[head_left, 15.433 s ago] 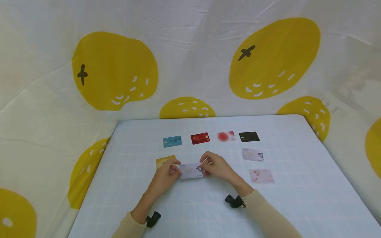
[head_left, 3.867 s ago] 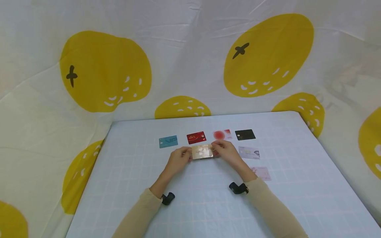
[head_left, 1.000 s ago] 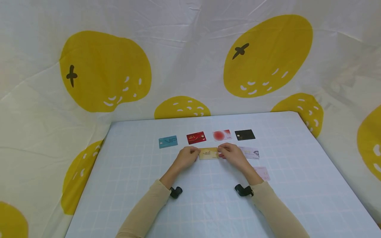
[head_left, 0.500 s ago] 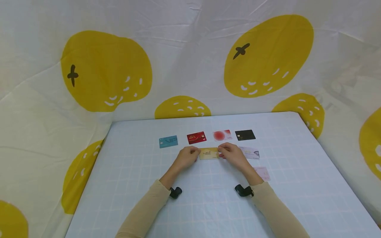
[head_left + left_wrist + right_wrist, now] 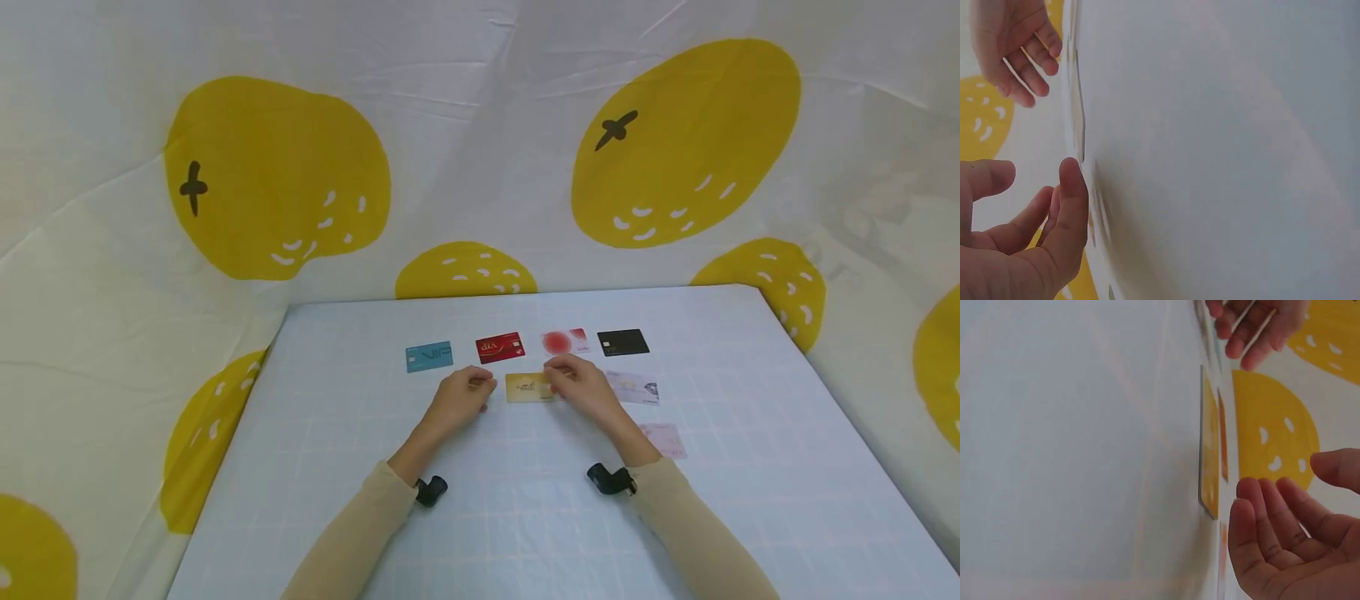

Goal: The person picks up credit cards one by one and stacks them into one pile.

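A gold card (image 5: pixel 527 387) lies flat on the table below a row of other cards. To its left, my left hand (image 5: pixel 459 393) hovers with loosely bent fingers and holds nothing. My right hand (image 5: pixel 585 390) is at the card's right end, overlapping it in the head view. In the right wrist view, my right hand (image 5: pixel 1291 534) has its thumb apart from its fingers, and the gold card (image 5: pixel 1209 450) lies off its fingertips. The left wrist view has my left hand (image 5: pixel 1035 237) with thumb and fingers spread, nothing between them.
Along the back lie a teal card (image 5: pixel 429 357), a red VIP card (image 5: pixel 500 347), a pale card with a red circle (image 5: pixel 566 342) and a black card (image 5: pixel 623 342). A lilac card (image 5: pixel 637 388) and a partly hidden pink card (image 5: pixel 666 440) lie right.
Both hands have let go of the gold card; the left has drawn away leftward. Earlier they brought it from the left. In the oldest frame they held a lilac card at the middle.
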The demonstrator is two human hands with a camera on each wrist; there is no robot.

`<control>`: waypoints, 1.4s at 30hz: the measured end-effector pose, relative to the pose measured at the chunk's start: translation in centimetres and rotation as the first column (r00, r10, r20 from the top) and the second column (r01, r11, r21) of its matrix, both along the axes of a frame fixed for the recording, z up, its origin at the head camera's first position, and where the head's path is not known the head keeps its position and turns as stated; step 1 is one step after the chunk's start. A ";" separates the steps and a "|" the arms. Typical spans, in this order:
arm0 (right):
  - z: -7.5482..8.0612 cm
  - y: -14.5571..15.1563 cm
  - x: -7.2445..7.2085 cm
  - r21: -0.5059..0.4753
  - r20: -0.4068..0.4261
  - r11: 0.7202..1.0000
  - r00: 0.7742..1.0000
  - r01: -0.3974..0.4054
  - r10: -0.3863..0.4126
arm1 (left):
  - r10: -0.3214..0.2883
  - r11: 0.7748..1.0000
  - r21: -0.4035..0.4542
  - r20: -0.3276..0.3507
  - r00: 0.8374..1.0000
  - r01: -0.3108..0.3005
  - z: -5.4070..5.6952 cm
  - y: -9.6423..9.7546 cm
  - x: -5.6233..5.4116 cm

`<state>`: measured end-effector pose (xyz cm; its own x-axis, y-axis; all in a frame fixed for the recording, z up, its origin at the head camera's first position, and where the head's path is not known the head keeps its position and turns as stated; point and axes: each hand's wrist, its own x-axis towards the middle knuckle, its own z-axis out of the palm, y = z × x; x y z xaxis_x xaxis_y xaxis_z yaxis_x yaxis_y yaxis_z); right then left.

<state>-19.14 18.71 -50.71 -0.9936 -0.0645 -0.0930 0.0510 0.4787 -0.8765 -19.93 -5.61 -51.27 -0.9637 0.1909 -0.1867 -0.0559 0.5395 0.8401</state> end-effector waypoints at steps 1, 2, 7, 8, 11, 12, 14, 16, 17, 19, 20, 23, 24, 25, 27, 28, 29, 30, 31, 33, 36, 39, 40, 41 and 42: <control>0.2 -0.2 -0.1 -0.004 -0.009 1.000 1.000 -0.014 0.014 | 0.013 1.000 0.002 -0.009 1.000 -0.013 0.1 -0.4 0.0; 0.3 -0.4 -0.2 -0.007 -0.018 1.000 1.000 -0.024 0.024 | 0.025 1.000 0.002 -0.022 0.999 -0.025 0.1 -0.8 0.0; 0.9 -1.7 -1.0 -0.014 -0.052 0.998 0.997 -0.060 0.060 | 0.084 0.996 0.011 -0.063 0.994 -0.084 0.6 -3.4 0.0; 1.0 -2.0 -1.2 -0.012 -0.058 0.998 0.996 -0.065 0.064 | 0.096 0.995 0.014 -0.066 0.993 -0.095 0.7 -4.0 0.0; 1.3 -3.0 -1.8 -0.009 -0.075 0.996 0.993 -0.092 0.091 | 0.133 0.991 0.034 -0.078 0.988 -0.130 1.0 -5.8 -0.1; 1.3 -3.4 -2.0 -0.008 -0.081 0.995 0.992 -0.102 0.101 | 0.144 0.989 0.040 -0.084 0.986 -0.141 1.1 -6.4 -0.1; 1.6 -4.2 -2.3 -0.014 -0.084 0.992 0.989 -0.124 0.123 | 0.165 0.986 0.052 -0.094 0.982 -0.161 1.3 -7.5 -0.3; 2.0 -5.0 -2.7 -0.016 -0.088 0.990 0.986 -0.142 0.140 | 0.178 0.983 0.055 -0.105 0.978 -0.173 1.4 -8.6 -0.6; 2.2 -5.4 -2.9 -0.018 -0.088 0.989 0.985 -0.149 0.147 | 0.186 0.982 0.059 -0.109 0.977 -0.180 1.5 -9.0 -0.7; 2.5 -6.2 -3.3 -0.028 -0.080 0.986 0.984 -0.162 0.160 | 0.203 0.979 0.049 -0.111 0.973 -0.198 1.6 -9.9 -1.1; 2.6 -6.6 -3.6 -0.030 -0.074 0.986 0.984 -0.165 0.163 | 0.212 0.977 0.040 -0.109 0.971 -0.209 1.7 -10.3 -1.3; 2.8 -7.7 -4.7 -0.031 -0.053 0.983 0.983 -0.178 0.177 | 0.232 0.973 0.004 -0.098 0.968 -0.233 1.8 -11.5 -2.0; 2.8 -8.2 -5.1 -0.027 -0.047 0.983 0.982 -0.183 0.182 | 0.237 0.971 -0.007 -0.095 0.967 -0.239 2.0 -11.7 -2.2; 2.9 -8.6 -5.5 -0.016 -0.042 0.983 0.982 -0.182 0.182 | 0.241 0.970 -0.013 -0.091 0.966 -0.243 2.0 -12.0 -2.4; 2.9 -9.6 -6.3 -0.012 -0.023 0.983 0.983 -0.184 0.183 | 0.244 0.968 -0.029 -0.081 0.966 -0.247 2.1 -12.5 -2.9; 2.9 -10.0 -6.7 -0.009 -0.013 0.983 0.983 -0.182 0.182 | 0.247 0.968 -0.032 -0.075 0.966 -0.250 2.2 -12.6 -3.1; 2.8 -10.4 -7.1 -0.016 0.007 0.984 0.984 -0.176 0.177 | 0.250 0.967 -0.033 -0.071 0.966 -0.253 2.3 -12.7 -3.3; 2.7 -10.8 -7.4 -0.026 0.026 0.985 0.984 -0.173 0.174 | 0.251 0.967 -0.037 -0.066 0.966 -0.253 2.2 -12.8 -3.6; 2.6 -11.1 -7.7 -0.043 0.051 0.984 0.984 -0.171 0.173 | 0.250 0.967 -0.041 -0.060 0.966 -0.253 2.2 -12.9 -3.8; 2.2 -11.6 -8.3 -0.072 0.103 0.984 0.980 -0.164 0.171 | 0.249 0.967 -0.045 -0.048 0.967 -0.251 2.1 -13.0 -4.3; 1.9 -12.2 -8.9 -0.121 0.158 0.979 0.971 -0.161 0.179 | 0.249 0.967 -0.043 -0.025 0.968 -0.250 1.9 -13.0 -4.9; 1.8 -12.7 -9.3 -0.157 0.198 0.975 0.963 -0.154 0.184 | 0.261 0.965 -0.032 0.017 0.965 -0.261 1.7 -13.0 -5.4; 1.8 -12.9 -9.4 -0.172 0.210 0.974 0.960 -0.150 0.185 | 0.262 0.965 -0.026 0.032 0.964 -0.261 1.7 -13.0 -5.6; 1.8 -13.0 -9.5 -0.186 0.226 0.972 0.957 -0.143 0.184 | 0.267 0.964 -0.019 0.050 0.962 -0.266 1.7 -13.0 -5.7; 1.8 -13.1 -9.6 -0.201 0.243 0.970 0.953 -0.135 0.183 | 0.272 0.962 -0.014 0.067 0.960 -0.272 1.6 -12.9 -5.8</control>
